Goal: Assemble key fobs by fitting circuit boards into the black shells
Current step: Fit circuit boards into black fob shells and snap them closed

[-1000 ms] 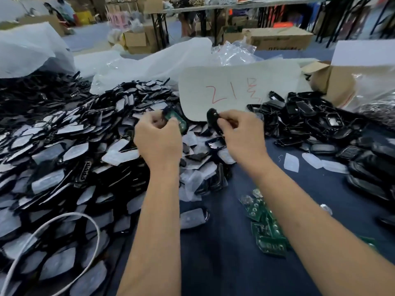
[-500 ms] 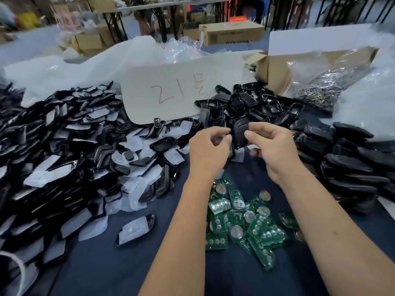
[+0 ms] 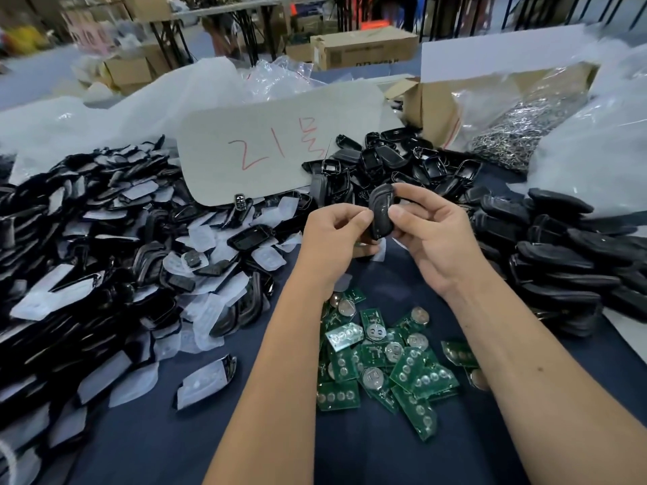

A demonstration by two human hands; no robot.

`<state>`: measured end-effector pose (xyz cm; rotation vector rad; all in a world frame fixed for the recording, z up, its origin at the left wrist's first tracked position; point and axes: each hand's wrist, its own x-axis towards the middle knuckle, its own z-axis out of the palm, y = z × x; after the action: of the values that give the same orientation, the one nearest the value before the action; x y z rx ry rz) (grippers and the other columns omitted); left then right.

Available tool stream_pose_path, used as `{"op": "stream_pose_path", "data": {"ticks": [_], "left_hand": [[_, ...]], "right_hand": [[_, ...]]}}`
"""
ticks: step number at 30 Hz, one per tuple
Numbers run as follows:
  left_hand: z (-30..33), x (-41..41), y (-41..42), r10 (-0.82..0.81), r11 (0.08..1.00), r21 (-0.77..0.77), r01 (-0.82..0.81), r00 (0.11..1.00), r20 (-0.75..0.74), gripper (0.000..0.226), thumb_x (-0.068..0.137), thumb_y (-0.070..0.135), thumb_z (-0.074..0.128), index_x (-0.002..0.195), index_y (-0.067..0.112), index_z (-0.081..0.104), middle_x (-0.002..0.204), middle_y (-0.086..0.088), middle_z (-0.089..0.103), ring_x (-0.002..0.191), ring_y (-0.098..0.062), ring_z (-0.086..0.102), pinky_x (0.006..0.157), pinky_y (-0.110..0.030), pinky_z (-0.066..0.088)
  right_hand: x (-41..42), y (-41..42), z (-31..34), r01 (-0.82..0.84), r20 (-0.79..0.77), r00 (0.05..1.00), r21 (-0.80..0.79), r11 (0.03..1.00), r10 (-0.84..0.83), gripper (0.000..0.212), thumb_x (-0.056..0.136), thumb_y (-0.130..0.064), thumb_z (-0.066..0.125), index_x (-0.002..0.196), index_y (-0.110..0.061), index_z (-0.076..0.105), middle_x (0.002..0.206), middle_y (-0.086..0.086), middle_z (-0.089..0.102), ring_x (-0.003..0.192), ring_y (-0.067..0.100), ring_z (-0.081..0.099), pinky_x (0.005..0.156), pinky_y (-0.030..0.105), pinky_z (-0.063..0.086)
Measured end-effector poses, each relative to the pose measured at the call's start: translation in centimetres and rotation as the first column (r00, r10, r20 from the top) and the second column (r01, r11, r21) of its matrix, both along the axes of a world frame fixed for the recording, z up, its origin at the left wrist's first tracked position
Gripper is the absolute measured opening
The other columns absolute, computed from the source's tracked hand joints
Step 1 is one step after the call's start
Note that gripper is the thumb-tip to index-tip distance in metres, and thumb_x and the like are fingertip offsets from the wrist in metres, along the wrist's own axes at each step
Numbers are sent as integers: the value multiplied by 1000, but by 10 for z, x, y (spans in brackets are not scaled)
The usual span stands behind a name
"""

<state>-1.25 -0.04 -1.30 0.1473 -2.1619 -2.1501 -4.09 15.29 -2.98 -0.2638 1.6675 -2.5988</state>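
A black key fob shell point(image 3: 380, 211) is held upright above the dark blue table point(image 3: 147, 435), between both hands. My right hand point(image 3: 434, 236) pinches it with thumb and fingers from the right. My left hand point(image 3: 332, 236) pinches its left edge with curled fingers. Whether a circuit board sits inside the shell is hidden. Several green circuit boards point(image 3: 381, 358) with round coin cells lie in a loose heap below my wrists.
A large pile of black shells with white film point(image 3: 98, 246) fills the left. Open black shells point(image 3: 402, 162) lie behind my hands, stacked black fobs point(image 3: 560, 253) on the right. A grey card with red writing point(image 3: 266, 148), a cardboard box point(image 3: 434, 99) and a bag of metal rings point(image 3: 525, 131) stand behind.
The view has swung right, bringing the circuit boards under my wrists. My hands came together from apart, and both now hold the one shell; the green board seen in my left hand is no longer visible.
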Motion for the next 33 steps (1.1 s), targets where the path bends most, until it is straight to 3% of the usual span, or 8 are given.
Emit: {"op": "stream_pose_path", "data": {"ticks": [4, 7, 11, 16, 23, 26, 28, 33], "left_hand": [[3, -1, -1, 14, 1000, 18, -14, 1000, 0, 20, 103, 7, 60, 88, 5, 72, 77, -9, 72, 70, -16, 70, 68, -34, 65], [-3, -2, 2, 109, 957, -251, -143, 984, -144, 14, 101, 10, 64, 88, 7, 70, 83, -14, 72, 72, -28, 72, 75, -47, 63], [-5, -2, 5, 38, 776, -571, -268, 923, -382, 11, 97, 10, 65, 87, 13, 68, 81, 4, 67, 77, -14, 63, 73, -37, 53], [-2, -2, 6, -66, 746, -614, -257, 889, -452, 9, 92, 1, 68, 87, 7, 72, 84, -2, 67, 79, -15, 61, 76, -35, 50], [2, -3, -13, -5, 847, -516, -128, 968, -250, 23, 91, 2, 70, 105, 18, 78, 107, 5, 74, 105, -10, 67, 98, -30, 53], [-7, -9, -24, 98, 664, -731, -156, 988, -122, 26, 94, 37, 72, 117, 23, 73, 117, 0, 66, 121, -24, 53, 110, -37, 40], [-15, -9, -25, 108, 576, -813, -89, 994, -32, 44, 88, 54, 74, 121, 26, 71, 115, 2, 54, 125, -26, 40, 105, -29, 31], [-17, -9, -16, 77, 652, -753, -88, 996, -49, 37, 85, 42, 83, 112, 25, 64, 107, 4, 51, 114, -23, 37, 91, -32, 35]], "right_hand": [[2, -5, 1, 58, 27, 998, 5, 998, -58, 20, 88, 3, 72, 103, -10, 74, 79, 3, 78, 65, 12, 69, 67, 25, 57], [2, -13, -3, 207, -10, 978, 158, 966, -208, 14, 89, -4, 79, 98, -15, 78, 85, 6, 80, 68, 14, 72, 68, 25, 58], [4, -19, -5, 228, -31, 974, 170, 959, -226, 18, 82, -15, 89, 94, -22, 77, 89, 2, 81, 82, 15, 78, 73, 21, 59], [2, -17, -3, 222, 71, 971, 80, 972, -228, 11, 83, -10, 86, 81, -19, 83, 89, 9, 81, 80, 19, 77, 75, 28, 61], [-2, -10, -3, 144, 117, 983, 7, 990, -143, 11, 102, -9, 64, 106, -7, 74, 104, 12, 79, 97, 20, 74, 88, 28, 60], [-3, -5, -1, 60, 130, 991, -129, 990, -43, 15, 105, -6, 56, 114, -2, 67, 114, 16, 75, 108, 27, 73, 92, 32, 59], [-4, -4, -2, 9, 116, 993, -171, 985, 11, 18, 106, -5, 53, 118, 0, 65, 116, 17, 74, 112, 28, 72, 93, 34, 59], [-5, -1, -2, -55, 123, 989, -217, 975, 83, 24, 107, -6, 48, 125, -1, 63, 120, 17, 74, 116, 30, 71, 97, 35, 59]]}}
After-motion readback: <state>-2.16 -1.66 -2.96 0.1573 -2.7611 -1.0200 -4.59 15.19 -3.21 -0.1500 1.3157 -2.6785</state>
